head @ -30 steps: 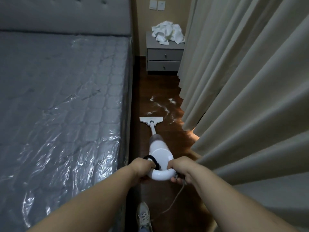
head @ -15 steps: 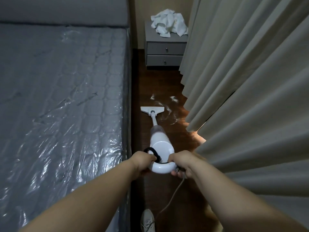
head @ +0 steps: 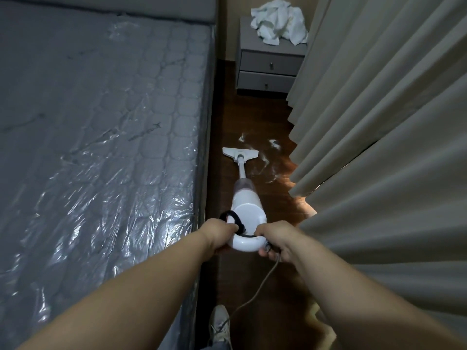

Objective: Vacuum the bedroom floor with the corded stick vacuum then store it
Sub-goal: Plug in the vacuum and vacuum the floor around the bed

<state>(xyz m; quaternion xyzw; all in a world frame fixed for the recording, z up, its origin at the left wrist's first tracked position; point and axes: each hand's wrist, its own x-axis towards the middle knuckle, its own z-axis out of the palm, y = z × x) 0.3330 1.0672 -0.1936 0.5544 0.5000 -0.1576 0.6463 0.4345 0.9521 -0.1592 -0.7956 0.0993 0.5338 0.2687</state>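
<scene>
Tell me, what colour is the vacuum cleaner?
The vacuum is white, with a black strap by its handle, seen in the head view.

My two arms reach out in front of me, bare and nearly straight, and they come close together at the hands. My left hand (head: 219, 232) is curled into a fist round the left side of the white loop handle (head: 246, 245). My right hand (head: 275, 239) grips the right side of that handle, knuckles up, fingers tucked under. Both wrists are nearly straight. My hands sit near each other but do not touch.
</scene>
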